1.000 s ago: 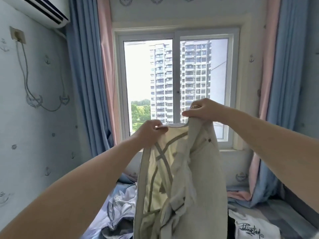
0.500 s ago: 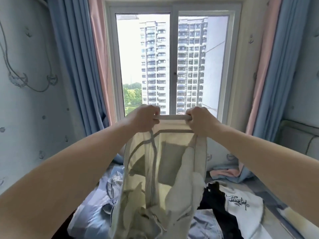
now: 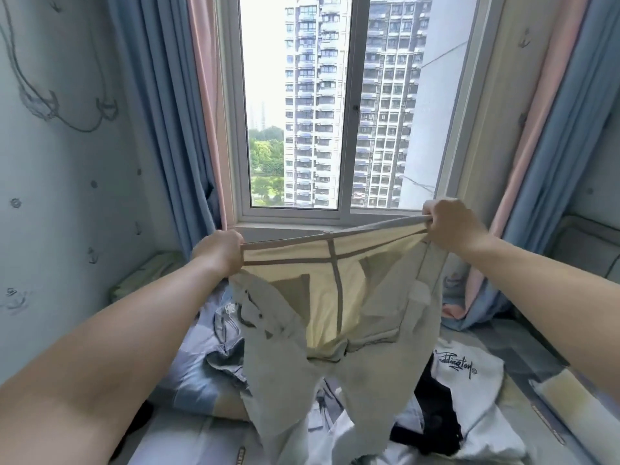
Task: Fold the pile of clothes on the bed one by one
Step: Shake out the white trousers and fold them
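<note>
A pair of pale beige trousers [image 3: 322, 317] hangs in the air in front of me, inside out, with its waistband stretched wide. My left hand [image 3: 219, 251] grips the left end of the waistband and my right hand [image 3: 449, 226] grips the right end. The legs hang down over the pile of clothes [image 3: 446, 414] on the bed. In that pile lie a white T-shirt with black script [image 3: 469, 370], a black garment [image 3: 432, 417] and a grey-blue garment [image 3: 224, 350].
The bed [image 3: 543, 374] has a blue and grey checked sheet and fills the lower view. A window [image 3: 349, 105] with blue and pink curtains [image 3: 174, 105] stands straight ahead. A wall is close on the left.
My hands have moved apart and lower, and the waistband is now stretched wide between them. The view has tilted down toward the bed.
</note>
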`<act>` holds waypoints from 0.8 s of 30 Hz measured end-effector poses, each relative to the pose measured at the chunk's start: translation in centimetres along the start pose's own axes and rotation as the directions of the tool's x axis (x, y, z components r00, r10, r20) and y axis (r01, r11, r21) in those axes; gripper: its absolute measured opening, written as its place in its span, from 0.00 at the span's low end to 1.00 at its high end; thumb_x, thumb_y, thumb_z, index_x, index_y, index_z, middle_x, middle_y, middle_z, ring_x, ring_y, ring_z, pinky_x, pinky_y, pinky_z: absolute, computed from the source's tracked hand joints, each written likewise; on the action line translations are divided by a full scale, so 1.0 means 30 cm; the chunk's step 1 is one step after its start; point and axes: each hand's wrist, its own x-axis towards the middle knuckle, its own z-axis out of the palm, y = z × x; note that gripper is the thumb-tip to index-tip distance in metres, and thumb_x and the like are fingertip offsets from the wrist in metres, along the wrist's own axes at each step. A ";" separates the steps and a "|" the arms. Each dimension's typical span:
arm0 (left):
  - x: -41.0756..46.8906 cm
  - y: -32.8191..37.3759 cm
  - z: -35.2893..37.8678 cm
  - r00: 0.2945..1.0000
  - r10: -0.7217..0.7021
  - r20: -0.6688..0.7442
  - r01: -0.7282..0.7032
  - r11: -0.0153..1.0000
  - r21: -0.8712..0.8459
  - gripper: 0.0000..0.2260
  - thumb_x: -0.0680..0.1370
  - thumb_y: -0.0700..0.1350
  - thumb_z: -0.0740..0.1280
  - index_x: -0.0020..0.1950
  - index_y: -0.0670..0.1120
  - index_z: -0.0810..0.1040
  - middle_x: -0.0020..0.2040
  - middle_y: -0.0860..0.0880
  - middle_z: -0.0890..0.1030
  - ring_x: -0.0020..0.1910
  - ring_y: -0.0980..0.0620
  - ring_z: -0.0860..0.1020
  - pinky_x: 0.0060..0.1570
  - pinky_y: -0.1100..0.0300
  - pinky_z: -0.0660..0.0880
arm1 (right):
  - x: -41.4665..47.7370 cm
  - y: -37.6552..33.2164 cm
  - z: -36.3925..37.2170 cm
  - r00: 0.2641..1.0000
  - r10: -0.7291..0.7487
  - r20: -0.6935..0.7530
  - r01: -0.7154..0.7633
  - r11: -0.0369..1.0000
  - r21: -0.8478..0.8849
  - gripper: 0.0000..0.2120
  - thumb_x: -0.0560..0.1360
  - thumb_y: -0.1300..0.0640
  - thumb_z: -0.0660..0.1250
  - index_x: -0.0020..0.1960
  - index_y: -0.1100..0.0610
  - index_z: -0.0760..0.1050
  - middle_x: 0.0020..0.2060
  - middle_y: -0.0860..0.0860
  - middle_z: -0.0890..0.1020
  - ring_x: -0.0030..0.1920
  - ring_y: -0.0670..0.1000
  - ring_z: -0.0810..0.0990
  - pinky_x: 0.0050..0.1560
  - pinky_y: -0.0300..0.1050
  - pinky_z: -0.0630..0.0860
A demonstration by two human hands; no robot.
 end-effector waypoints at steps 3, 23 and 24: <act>-0.006 -0.040 0.028 0.999 -0.027 0.041 0.027 1.000 -0.007 0.10 0.77 0.40 0.60 0.43 0.52 0.77 0.44 0.48 0.81 0.40 0.46 0.80 0.46 0.50 0.81 | -0.037 0.076 0.037 0.999 0.043 0.019 -0.041 0.995 -0.089 0.10 0.75 0.69 0.57 0.43 0.58 0.73 0.43 0.56 0.76 0.42 0.58 0.76 0.37 0.46 0.71; -0.064 -0.140 0.045 0.721 -0.312 0.619 0.582 0.757 -0.296 0.17 0.85 0.44 0.56 0.61 0.34 0.78 0.38 0.38 0.84 0.33 0.43 0.82 0.33 0.53 0.82 | -0.103 0.149 0.075 0.660 0.434 0.613 -0.750 0.329 0.574 0.12 0.79 0.64 0.49 0.44 0.57 0.70 0.23 0.53 0.73 0.27 0.51 0.67 0.22 0.35 0.66; -0.061 -0.135 0.034 0.745 -0.293 0.599 0.565 0.755 -0.332 0.16 0.84 0.41 0.55 0.60 0.34 0.79 0.38 0.39 0.83 0.32 0.44 0.82 0.33 0.54 0.82 | -0.102 0.152 0.076 0.668 0.424 0.612 -0.743 0.327 0.584 0.11 0.79 0.63 0.50 0.44 0.57 0.70 0.23 0.54 0.73 0.28 0.51 0.67 0.23 0.36 0.67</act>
